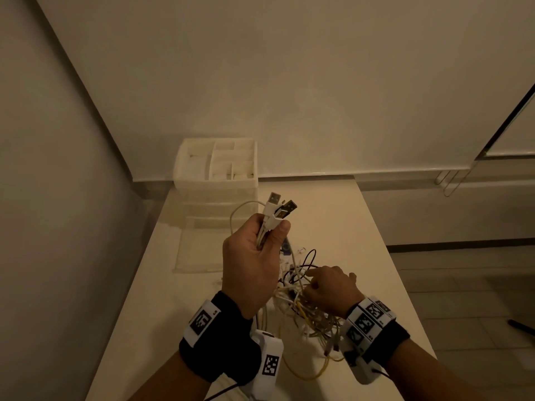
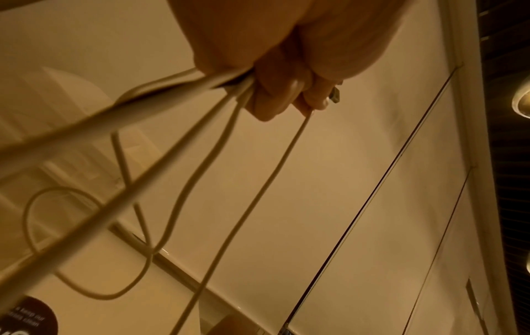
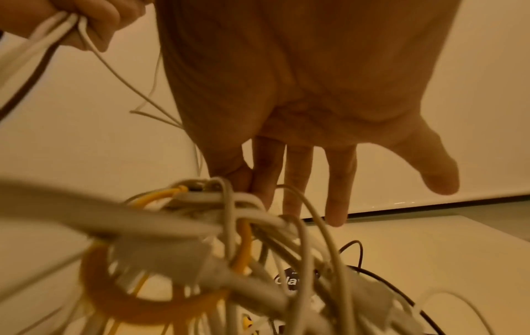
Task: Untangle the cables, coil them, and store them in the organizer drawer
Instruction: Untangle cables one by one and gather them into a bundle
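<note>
My left hand (image 1: 260,241) is raised above the table and grips a bunch of white cable ends (image 1: 270,218), their USB plugs (image 1: 282,205) sticking out above the fist. In the left wrist view the curled fingers (image 2: 275,90) clamp several white cables (image 2: 200,147) that run down and away. A tangle of white, yellow and black cables (image 1: 307,308) lies on the table below. My right hand (image 1: 327,287) rests on this tangle; in the right wrist view its fingers (image 3: 338,181) are straight and spread over the cable pile (image 3: 229,238). The white organizer (image 1: 217,166) stands at the table's far left with its top drawer open.
The white table (image 1: 333,221) ends at a wall behind the organizer and drops off to the floor on the right. A clear flat sheet (image 1: 197,250) lies in front of the organizer. A small dark-labelled item (image 1: 286,247) sits beside the tangle.
</note>
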Motion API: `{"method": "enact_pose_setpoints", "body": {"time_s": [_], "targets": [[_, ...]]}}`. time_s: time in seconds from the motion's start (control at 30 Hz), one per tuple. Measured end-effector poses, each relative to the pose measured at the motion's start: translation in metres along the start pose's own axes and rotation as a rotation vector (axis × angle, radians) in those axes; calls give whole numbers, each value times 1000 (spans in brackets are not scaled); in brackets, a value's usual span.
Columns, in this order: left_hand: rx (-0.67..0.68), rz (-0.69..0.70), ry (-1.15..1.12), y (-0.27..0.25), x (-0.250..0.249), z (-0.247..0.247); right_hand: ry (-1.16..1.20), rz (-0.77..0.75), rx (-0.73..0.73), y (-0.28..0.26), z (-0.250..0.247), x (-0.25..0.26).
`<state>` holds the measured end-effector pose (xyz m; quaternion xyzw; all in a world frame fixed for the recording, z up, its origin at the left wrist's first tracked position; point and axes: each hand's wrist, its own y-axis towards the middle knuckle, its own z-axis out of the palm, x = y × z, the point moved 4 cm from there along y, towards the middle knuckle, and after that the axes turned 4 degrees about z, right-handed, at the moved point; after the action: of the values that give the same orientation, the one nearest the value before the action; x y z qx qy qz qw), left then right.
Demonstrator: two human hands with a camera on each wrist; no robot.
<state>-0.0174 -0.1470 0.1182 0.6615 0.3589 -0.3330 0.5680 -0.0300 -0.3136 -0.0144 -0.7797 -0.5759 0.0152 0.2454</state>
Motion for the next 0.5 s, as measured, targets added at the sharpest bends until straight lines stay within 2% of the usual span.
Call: {"method": "enact_pose_setpoints", "body": {"time_s": [0.23, 0.33, 0.5], "targets": [[-99, -29, 38, 8, 11, -12, -10, -141, 130, -14, 11, 4], [-124, -36, 55, 10, 17, -14, -39, -138, 174, -20, 17, -1], [-68, -37, 83, 8, 21, -11, -22, -100, 86, -18, 21, 3]]}}
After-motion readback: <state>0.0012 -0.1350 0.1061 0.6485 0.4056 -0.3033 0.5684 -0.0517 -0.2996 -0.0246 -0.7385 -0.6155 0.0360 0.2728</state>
